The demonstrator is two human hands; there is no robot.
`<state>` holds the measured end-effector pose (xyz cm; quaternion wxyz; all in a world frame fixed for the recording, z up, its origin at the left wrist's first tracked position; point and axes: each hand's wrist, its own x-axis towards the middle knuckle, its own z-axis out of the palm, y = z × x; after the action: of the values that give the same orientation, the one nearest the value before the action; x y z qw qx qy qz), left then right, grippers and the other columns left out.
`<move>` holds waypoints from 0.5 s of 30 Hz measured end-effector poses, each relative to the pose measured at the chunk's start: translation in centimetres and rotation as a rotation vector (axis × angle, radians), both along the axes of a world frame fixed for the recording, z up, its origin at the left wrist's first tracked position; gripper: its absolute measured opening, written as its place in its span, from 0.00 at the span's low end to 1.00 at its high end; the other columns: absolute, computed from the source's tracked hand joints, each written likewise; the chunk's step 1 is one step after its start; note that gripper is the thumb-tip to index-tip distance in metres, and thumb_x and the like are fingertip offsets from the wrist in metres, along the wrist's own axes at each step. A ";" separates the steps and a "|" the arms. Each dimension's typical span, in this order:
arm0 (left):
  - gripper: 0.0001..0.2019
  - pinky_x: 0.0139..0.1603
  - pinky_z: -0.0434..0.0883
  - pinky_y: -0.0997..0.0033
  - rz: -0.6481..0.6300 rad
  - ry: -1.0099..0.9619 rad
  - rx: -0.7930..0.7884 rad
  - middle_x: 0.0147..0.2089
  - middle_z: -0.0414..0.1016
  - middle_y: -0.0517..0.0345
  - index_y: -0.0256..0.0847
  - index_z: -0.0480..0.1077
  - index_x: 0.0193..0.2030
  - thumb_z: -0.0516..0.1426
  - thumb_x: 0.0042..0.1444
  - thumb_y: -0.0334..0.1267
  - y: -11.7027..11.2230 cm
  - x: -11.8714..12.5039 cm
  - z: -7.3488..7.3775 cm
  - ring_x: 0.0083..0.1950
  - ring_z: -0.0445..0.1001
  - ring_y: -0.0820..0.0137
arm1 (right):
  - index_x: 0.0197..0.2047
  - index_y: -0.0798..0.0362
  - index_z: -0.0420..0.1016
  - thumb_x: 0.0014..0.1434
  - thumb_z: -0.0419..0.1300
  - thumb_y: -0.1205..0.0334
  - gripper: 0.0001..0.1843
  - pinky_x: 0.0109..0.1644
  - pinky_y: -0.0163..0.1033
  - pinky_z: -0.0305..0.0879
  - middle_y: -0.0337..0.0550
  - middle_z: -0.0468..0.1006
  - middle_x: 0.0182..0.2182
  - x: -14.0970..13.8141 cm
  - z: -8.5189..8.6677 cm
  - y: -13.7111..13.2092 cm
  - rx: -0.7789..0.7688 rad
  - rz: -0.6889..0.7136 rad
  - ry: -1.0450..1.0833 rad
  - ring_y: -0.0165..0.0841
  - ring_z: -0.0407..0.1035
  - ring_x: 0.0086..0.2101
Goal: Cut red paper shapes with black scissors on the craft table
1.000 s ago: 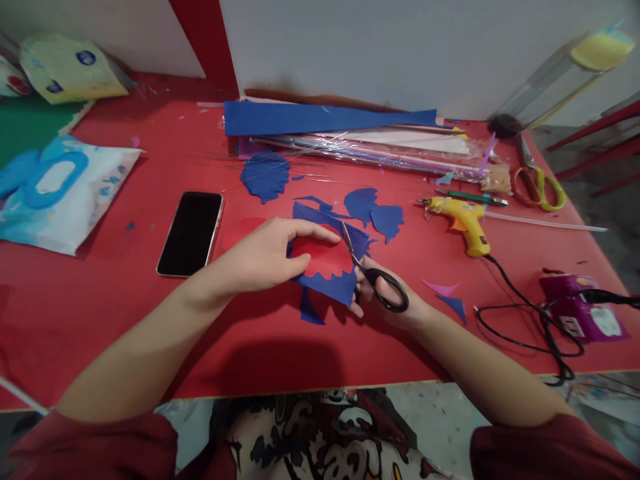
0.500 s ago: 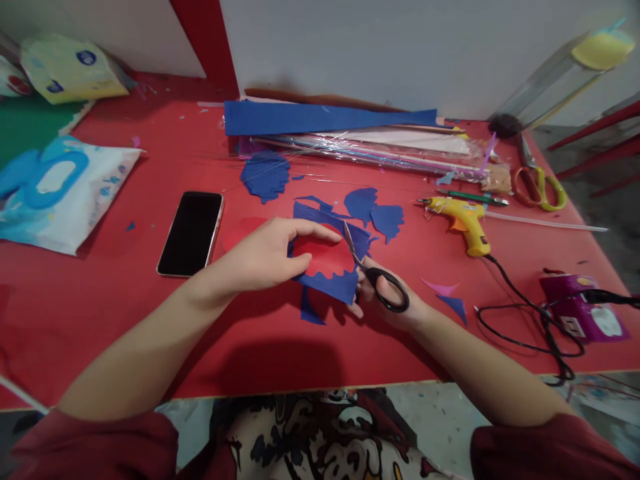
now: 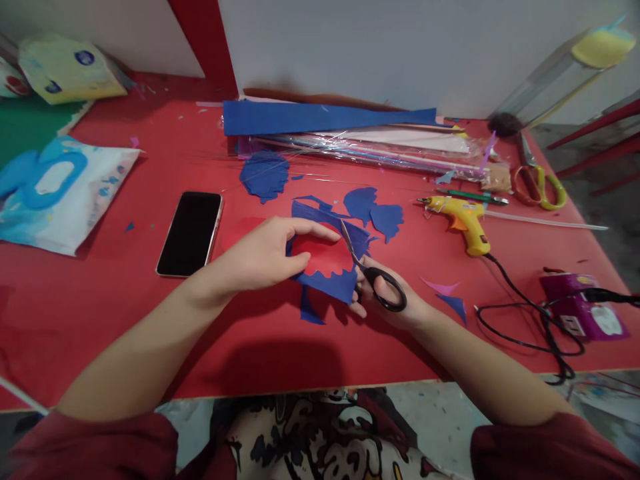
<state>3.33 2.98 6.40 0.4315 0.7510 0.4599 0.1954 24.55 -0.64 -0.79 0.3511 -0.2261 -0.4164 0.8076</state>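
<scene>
My left hand (image 3: 270, 250) pins a red wavy-edged piece (image 3: 325, 257) on a blue sheet (image 3: 327, 285), thumb and fingertips pressing on them. My right hand (image 3: 390, 297) holds black-handled scissors (image 3: 387, 288), thumb through one loop; some of its fingers are hidden beneath the sheet. The blades point up and away, at the right edge of the red piece, over the blue sheet. Just beyond lie cut blue petal-like pieces (image 3: 387, 221) and a pile of blue wavy-edged cutouts (image 3: 264, 175). A blue scrap (image 3: 311, 308) rests under the near edge of the sheet.
Left of my hands lies a phone (image 3: 190, 233), with a wipes packet (image 3: 75, 200) farther left. To the right are a yellow glue gun (image 3: 467, 223), its cord, a purple power box (image 3: 583, 310) and other scissors (image 3: 537, 180). Wrapped craft materials (image 3: 360, 150) line the wall.
The view has shifted very slightly. Both hands, the scissors and the sheet keep nearly the same position.
</scene>
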 end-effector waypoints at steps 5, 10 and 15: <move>0.23 0.54 0.68 0.70 -0.025 0.012 -0.014 0.50 0.76 0.58 0.39 0.73 0.48 0.51 0.46 0.21 0.1 -0.3 0.5 0.51 0.73 0.69 | 0.33 0.51 0.60 0.50 0.63 0.45 0.21 0.21 0.33 0.59 0.33 0.68 0.24 0.1 0.1 0.1 -0.056 -0.013 -0.057 0.24 0.60 0.18; 0.23 0.54 0.67 0.70 -0.042 0.022 -0.040 0.50 0.77 0.58 0.39 0.73 0.47 0.51 0.45 0.21 0.2 -0.5 1.1 0.49 0.74 0.70 | 0.32 0.51 0.58 0.48 0.65 0.45 0.23 0.21 0.33 0.59 0.33 0.69 0.23 0.0 0.5 0.2 -0.085 0.025 -0.056 0.25 0.60 0.17; 0.23 0.52 0.68 0.71 -0.075 0.015 -0.052 0.49 0.77 0.59 0.40 0.73 0.47 0.51 0.45 0.22 0.3 -0.5 0.9 0.47 0.74 0.70 | 0.32 0.50 0.58 0.47 0.64 0.43 0.24 0.21 0.34 0.58 0.34 0.68 0.24 -0.1 0.3 0.0 -0.062 -0.009 -0.077 0.26 0.61 0.18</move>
<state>2.82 3.24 7.31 0.4542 0.7578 0.4398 0.1614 24.48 -0.68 -0.53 0.3309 -0.2698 -0.4034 0.8093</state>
